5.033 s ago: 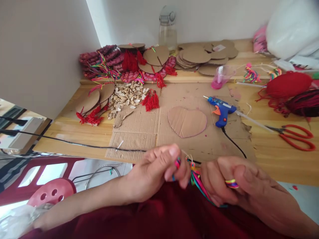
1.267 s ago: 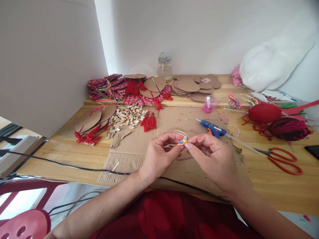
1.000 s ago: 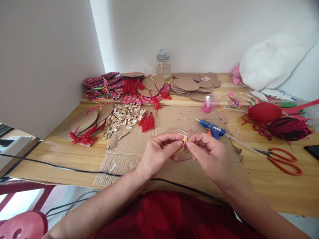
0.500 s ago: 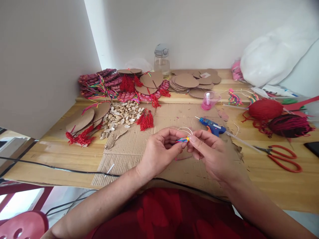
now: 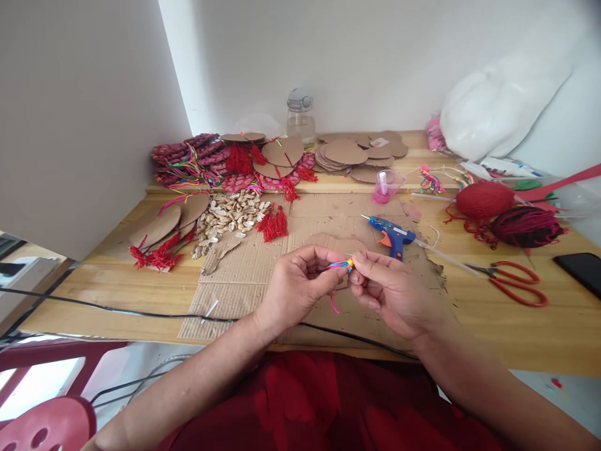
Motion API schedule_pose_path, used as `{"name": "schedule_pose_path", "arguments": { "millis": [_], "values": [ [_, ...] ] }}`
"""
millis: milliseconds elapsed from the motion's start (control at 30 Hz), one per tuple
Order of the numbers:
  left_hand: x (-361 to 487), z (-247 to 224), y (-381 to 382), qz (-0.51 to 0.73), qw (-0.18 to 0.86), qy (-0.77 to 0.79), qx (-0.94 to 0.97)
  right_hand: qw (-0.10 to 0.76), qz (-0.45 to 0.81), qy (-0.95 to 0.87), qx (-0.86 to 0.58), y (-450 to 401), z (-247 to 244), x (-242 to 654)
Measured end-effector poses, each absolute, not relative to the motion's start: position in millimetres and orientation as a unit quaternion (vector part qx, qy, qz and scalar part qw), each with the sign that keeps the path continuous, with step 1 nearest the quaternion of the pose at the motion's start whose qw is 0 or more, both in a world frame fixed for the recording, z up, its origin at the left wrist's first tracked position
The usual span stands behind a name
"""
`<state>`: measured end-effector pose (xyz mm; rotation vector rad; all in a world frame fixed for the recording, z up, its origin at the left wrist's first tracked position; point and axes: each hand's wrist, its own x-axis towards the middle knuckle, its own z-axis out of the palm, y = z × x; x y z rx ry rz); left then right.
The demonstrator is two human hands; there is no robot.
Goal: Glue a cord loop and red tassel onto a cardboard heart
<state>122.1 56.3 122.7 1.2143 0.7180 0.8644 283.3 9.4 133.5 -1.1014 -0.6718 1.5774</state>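
Observation:
Pinched in my left hand (image 5: pixel 298 285) is a small bundle of bright cords (image 5: pixel 339 266), mostly blue, pink and yellow, like a little tassel. Its yellow-orange end points to the right, where the thumb and fingers of my right hand (image 5: pixel 387 285) close on it. A pink strand hangs below the bundle. Only a short bit of pale thread shows above the fingertips. Both hands are raised over the corrugated cardboard sheet (image 5: pixel 244 269), with a round cardboard piece (image 5: pixel 338 242) lying just beyond them. Close past my right hand lies a blue glue gun (image 5: pixel 392 232).
Peanut shells (image 5: pixel 235 213) and red tassels (image 5: pixel 272 223) lie left of centre. Cardboard discs (image 5: pixel 345 152) and a water bottle (image 5: pixel 300 119) stand behind. Red-handled scissors (image 5: pixel 519 285), a red yarn ball (image 5: pixel 486 200) and a phone (image 5: pixel 580 272) are right. A black cable (image 5: pixel 154 315) crosses the front.
The pale thread loop that stood above my fingers has shrunk to a short bit. My right fingers have drawn in tighter at the bundle's end. The whole view has shifted slightly.

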Motion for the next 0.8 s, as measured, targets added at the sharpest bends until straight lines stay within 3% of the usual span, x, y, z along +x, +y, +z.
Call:
{"name": "schedule_pose_path", "arguments": {
  "millis": [200,567,800],
  "values": [
    [117,119,51,0.347,0.759,0.318,0.450,0.562,0.557,-0.399,-0.463,4,136,283],
    [114,127,41,0.298,0.777,0.316,0.455,0.498,0.426,-0.567,-0.499,-1,144,292],
    [110,126,39,0.256,0.818,0.316,0.407,0.489,0.536,-0.479,-0.494,-1,148,290]
  ]
}}
